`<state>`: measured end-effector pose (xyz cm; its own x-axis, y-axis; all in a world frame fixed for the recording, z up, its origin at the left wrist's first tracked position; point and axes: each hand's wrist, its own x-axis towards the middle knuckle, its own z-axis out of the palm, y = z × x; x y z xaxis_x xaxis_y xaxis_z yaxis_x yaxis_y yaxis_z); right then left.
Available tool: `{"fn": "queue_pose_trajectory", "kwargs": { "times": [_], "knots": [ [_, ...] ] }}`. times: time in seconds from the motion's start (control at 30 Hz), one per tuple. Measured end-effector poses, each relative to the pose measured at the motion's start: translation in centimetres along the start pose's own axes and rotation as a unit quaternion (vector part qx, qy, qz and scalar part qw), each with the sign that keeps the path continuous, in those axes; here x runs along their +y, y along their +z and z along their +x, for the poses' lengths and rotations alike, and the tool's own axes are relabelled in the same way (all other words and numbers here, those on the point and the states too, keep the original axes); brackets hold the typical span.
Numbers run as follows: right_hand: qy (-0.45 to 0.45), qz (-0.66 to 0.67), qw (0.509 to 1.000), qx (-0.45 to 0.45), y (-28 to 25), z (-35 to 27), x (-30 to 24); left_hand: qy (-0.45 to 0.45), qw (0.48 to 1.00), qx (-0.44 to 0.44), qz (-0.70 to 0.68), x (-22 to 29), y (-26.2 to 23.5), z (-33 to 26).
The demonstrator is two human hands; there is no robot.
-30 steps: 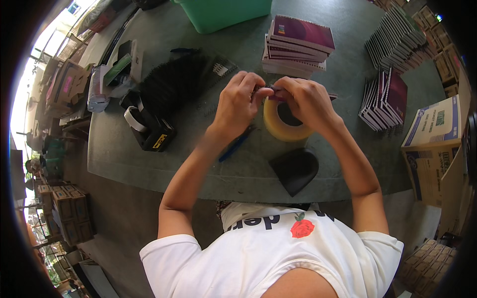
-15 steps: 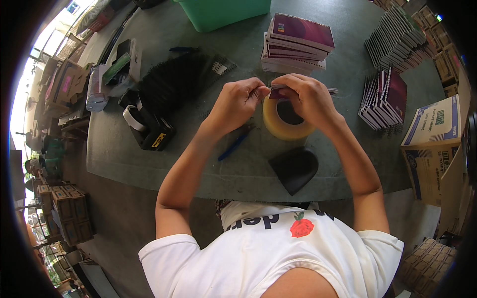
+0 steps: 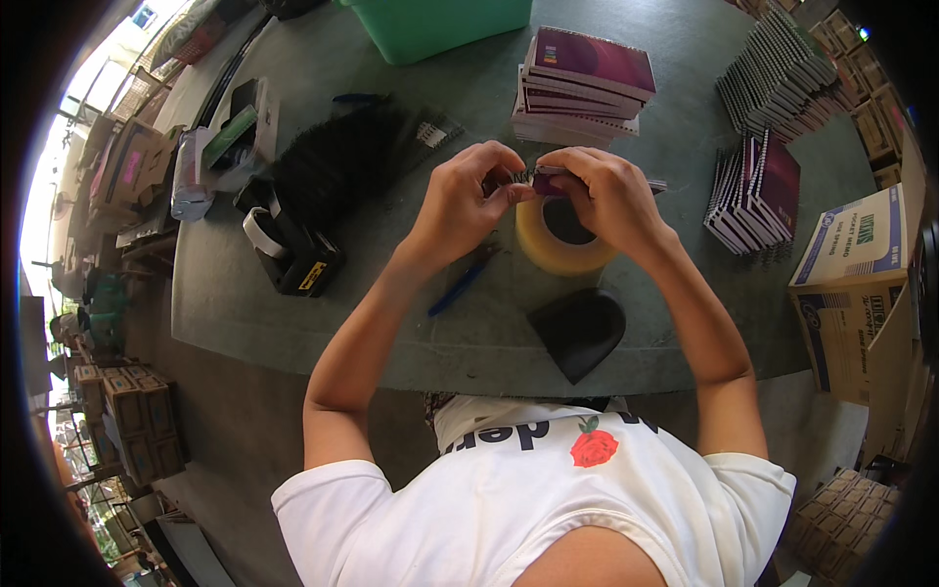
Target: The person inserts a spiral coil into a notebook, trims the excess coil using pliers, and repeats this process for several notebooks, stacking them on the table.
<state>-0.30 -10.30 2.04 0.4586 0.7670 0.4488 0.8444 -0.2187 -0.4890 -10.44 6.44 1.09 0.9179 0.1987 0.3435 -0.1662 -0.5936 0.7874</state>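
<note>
One small purple notebook [image 3: 550,180] shows in the head view, held above the worktop [image 3: 675,39] in the right hand [image 3: 608,196], thumb and fingers closed on it. The left hand [image 3: 468,201] has its thumb and fingertips narrowly apart around a dark coil [image 3: 520,178] at the notebook's left end; how firmly it grips is hard to tell. Below the right hand lies a roll of tape [image 3: 559,256], with a black rounded piece [image 3: 579,333] nearer the person and a blue-handled tool [image 3: 458,291] to the left. Beyond the hands stands a stack of purple notebooks [image 3: 587,83], and behind it to the left a green bin [image 3: 440,27]. Farther left, a heap of black coils [image 3: 337,161] lies beside a black tape dispenser [image 3: 298,256]. More notebooks [image 3: 758,196] stand at the right, near a cardboard box [image 3: 851,293].
</note>
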Motion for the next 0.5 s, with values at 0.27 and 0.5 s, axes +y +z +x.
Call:
{"fn": "queue_pose_trajectory", "kwargs": {
  "times": [0.27, 0.5],
  "knots": [
    [0.002, 0.017, 1.0, -0.016, 0.1, -0.3, -0.3, 0.029, 0.996, 0.051, 0.064, 0.0, 1.0, -0.3],
    [0.023, -0.091, 0.991, -0.091, -0.9, 0.0, 0.5, 0.031, 0.998, -0.022, 0.044, -0.2, -0.6, 0.4]
  ]
}}
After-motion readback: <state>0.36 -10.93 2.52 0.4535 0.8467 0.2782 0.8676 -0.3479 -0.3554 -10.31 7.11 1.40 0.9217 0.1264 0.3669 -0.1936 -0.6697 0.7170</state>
